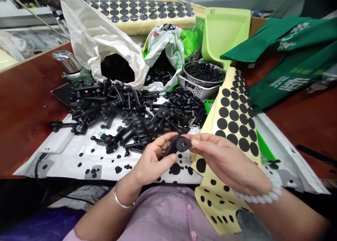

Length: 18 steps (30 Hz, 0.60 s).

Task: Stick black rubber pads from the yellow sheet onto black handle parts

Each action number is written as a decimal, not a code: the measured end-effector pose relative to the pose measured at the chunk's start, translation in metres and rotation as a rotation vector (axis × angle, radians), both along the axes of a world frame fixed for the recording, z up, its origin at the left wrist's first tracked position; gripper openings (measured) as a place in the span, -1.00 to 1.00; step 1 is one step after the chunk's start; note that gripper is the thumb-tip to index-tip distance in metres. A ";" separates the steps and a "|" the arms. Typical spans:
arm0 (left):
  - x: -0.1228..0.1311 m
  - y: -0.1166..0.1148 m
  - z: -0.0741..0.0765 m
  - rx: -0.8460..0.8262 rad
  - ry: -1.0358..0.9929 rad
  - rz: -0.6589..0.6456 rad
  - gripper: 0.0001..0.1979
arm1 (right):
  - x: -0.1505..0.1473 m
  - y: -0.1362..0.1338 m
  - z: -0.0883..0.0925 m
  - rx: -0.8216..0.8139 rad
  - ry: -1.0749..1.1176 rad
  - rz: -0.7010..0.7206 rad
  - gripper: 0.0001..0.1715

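My left hand [155, 160] is closed around a black plastic arm with a round end [173, 147], held above the front of the table. A round black pad [183, 144] with a small opening in its middle lies against that end. The thumb and fingertips of my right hand [221, 156] pinch the pad's right edge. Right of and under my right hand runs a yellow backing sheet [210, 128] with rows of round black stickers [233, 126]. Behind my hands lies a large heap of similar black plastic parts [126, 111].
Behind the heap stand a white bag [89, 34] and a green-white bag [164, 41] of black parts. A bowl of black pieces [204, 72] rests in a white basket [197, 90]. A light green dustpan [226, 30] and green cloth bag [289, 58] are at the back right.
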State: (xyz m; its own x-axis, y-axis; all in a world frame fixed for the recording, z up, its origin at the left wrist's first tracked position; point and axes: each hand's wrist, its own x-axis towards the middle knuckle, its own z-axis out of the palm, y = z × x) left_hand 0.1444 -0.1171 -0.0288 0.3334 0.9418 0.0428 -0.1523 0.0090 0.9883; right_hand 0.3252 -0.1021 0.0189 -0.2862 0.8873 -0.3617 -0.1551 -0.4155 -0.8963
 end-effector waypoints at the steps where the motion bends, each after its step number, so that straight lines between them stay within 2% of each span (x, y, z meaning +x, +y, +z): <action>1: 0.000 0.000 -0.001 0.003 -0.002 -0.002 -0.51 | 0.000 0.000 -0.001 -0.004 0.003 0.003 -0.68; 18: 0.005 -0.002 0.000 -0.017 -0.062 0.012 -0.53 | 0.001 0.000 -0.010 0.084 -0.094 0.045 -0.66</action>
State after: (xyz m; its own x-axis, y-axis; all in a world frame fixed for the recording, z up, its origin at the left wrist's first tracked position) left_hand 0.1497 -0.1193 -0.0292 0.3193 0.9465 0.0466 -0.2134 0.0239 0.9767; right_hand 0.3261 -0.1016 0.0091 -0.2952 0.9025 -0.3136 -0.0520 -0.3429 -0.9379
